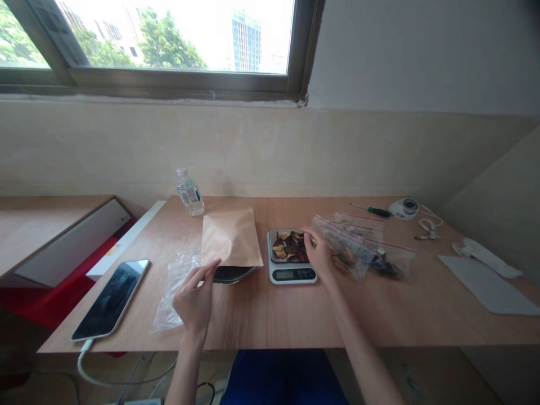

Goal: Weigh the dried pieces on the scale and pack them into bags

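My left hand (195, 298) pinches the near edge of a brown kraft paper bag (231, 239), which lies on the table. Under that edge a dark, shiny strip shows. To the bag's right stands a small white digital kitchen scale (278, 276) with its display towards me. Brown dried slices (289, 246) are spread over its plate. At the plate's right side is my right hand (319, 254), thumb and fingers drawn together over the slices; what they hold, if anything, is hidden. Crumpled clear plastic (171, 289) lies left of my left hand.
Several clear zip bags (358, 247) with dark contents lie right of the scale. A water bottle (190, 192) stands at the back, a charging phone (112, 301) lies left. Further right are a green screwdriver (379, 212), a white camera-like device (404, 208) and a white sheet (489, 284).
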Tool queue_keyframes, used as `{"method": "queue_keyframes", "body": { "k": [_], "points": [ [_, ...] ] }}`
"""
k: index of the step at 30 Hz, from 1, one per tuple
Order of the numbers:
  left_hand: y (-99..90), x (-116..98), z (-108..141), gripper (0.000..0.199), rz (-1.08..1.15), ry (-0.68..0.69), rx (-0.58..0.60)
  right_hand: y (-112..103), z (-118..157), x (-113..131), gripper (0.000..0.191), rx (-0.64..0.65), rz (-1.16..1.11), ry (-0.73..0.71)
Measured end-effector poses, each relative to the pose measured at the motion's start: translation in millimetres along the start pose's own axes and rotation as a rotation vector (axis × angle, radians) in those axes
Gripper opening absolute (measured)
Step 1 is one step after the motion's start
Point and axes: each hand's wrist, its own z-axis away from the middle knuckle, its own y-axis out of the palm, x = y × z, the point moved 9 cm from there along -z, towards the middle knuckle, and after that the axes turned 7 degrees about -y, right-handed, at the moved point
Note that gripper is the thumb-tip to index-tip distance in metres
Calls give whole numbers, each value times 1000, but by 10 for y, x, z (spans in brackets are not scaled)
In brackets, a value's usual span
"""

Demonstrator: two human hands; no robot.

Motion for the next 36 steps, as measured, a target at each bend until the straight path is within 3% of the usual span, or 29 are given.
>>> {"method": "queue_keyframes", "body": {
  "k": [4,9,11,16,22,27,31,36],
  "points": [
    [16,-11,19,15,18,2,8,-75,152,274,28,-25,30,-85],
    [26,-22,43,16,35,-11,13,48,285,639,28,41,45,-116],
    [24,-23,47,16,50,-17,14,174,381,875,29,100,-13,-167],
    [15,-44,40,15,28,-21,20,642,688,1477,37,389,-184,-392],
    [-52,24,23,16,37,-62,6,742,700,1505,39,380,-189,-350],
    [-29,0,48,16,55,-57,11,932,923,1687,40,547,-206,-404],
    [-7,-61,98,16,59,-38,24,1242,981,1673,44,639,-16,-371],
    [-30,-141,179,16,48,-8,23,1778,713,1572,28,643,4,-309]
  ]
}}
